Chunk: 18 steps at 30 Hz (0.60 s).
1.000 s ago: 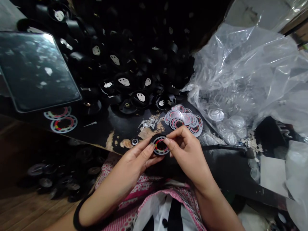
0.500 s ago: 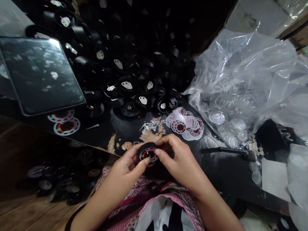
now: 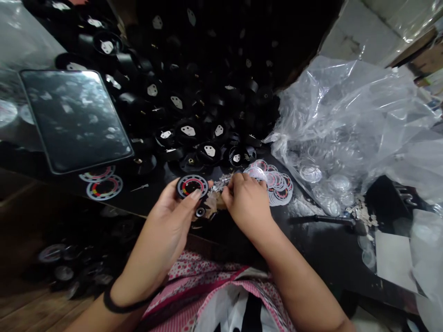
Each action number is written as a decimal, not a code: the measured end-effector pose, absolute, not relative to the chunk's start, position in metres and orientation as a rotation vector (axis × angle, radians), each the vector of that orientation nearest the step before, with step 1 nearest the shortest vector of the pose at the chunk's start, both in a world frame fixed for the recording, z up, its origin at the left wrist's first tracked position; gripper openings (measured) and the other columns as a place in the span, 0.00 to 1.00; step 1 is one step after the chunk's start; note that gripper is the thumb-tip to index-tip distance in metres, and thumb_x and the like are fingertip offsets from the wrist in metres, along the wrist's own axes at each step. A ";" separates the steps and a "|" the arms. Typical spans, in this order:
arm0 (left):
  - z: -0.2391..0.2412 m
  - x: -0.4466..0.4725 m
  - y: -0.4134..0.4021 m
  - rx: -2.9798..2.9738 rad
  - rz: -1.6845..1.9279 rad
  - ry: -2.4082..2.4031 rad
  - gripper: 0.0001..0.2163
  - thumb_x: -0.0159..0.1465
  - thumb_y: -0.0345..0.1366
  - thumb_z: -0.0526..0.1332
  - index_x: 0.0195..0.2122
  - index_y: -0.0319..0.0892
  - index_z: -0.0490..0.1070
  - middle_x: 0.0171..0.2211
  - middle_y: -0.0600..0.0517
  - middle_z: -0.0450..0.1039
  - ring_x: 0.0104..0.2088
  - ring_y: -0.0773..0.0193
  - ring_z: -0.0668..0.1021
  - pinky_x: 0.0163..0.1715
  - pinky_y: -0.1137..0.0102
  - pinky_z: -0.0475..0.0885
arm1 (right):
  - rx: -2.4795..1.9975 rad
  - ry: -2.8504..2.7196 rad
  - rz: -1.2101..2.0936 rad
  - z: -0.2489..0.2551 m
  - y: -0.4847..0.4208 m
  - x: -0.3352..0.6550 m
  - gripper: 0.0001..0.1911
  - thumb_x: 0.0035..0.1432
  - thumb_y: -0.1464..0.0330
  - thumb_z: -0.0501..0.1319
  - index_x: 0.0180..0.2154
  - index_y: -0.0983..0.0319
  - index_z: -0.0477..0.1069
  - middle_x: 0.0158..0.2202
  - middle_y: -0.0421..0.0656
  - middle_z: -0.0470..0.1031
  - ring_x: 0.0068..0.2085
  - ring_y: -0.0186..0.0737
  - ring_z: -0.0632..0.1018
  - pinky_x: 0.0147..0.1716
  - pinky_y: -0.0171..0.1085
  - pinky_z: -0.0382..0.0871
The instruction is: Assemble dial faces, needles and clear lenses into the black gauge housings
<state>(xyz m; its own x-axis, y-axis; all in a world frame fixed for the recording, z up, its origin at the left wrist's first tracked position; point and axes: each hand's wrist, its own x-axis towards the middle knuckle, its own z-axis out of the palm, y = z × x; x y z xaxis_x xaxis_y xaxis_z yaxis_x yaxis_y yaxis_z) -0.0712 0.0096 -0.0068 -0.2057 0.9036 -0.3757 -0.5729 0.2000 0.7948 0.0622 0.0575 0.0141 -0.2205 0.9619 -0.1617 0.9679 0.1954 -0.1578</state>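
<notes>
Dial piece (image 3: 187, 188), round and black with a printed face, sits just left of the middle of the frame, gripped by the left hand (image 3: 173, 210), thumb on the face. At the left of the frame, a dark glossy panel (image 3: 81, 122) leans above two overlapping printed discs (image 3: 104, 187); one white pointer (image 3: 140, 187) lies to their right. Black housings (image 3: 188, 131) with pale plates are heaped across the upper middle. Just below the dial piece is a small ring (image 3: 200, 212). Near the centre, the right hand (image 3: 247, 203) curls its fingers narrowly at a pile of white pointers (image 3: 218, 186), beside a spread of printed discs; whether it holds anything I cannot tell. Farther right lie a black tool (image 3: 325, 219), a clear plastic bag (image 3: 349, 101) over transparent discs (image 3: 310, 174), and a white card (image 3: 394, 260) on the worktop (image 3: 321, 249).
</notes>
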 end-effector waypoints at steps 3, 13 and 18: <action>-0.011 -0.063 0.015 0.377 1.378 1.091 0.12 0.57 0.35 0.73 0.42 0.45 0.77 0.39 0.54 0.82 0.44 0.62 0.82 0.52 0.69 0.74 | 1.934 2.390 -0.374 0.013 0.057 0.063 0.10 0.68 0.67 0.54 0.42 0.64 0.73 0.42 0.51 0.80 0.43 0.52 0.79 0.44 0.47 0.66; -0.012 -0.067 0.009 0.360 1.338 1.043 0.11 0.59 0.34 0.73 0.42 0.43 0.77 0.41 0.52 0.83 0.45 0.63 0.83 0.51 0.70 0.76 | 1.896 2.472 -0.441 0.009 0.055 0.075 0.10 0.69 0.67 0.54 0.41 0.64 0.73 0.42 0.50 0.79 0.45 0.51 0.78 0.44 0.46 0.64; -0.014 -0.072 0.003 0.386 1.320 1.088 0.12 0.57 0.33 0.74 0.42 0.42 0.78 0.40 0.51 0.84 0.42 0.63 0.83 0.48 0.73 0.78 | 1.885 2.467 -0.449 0.009 0.055 0.075 0.09 0.68 0.69 0.55 0.41 0.64 0.73 0.43 0.50 0.79 0.46 0.51 0.77 0.44 0.46 0.64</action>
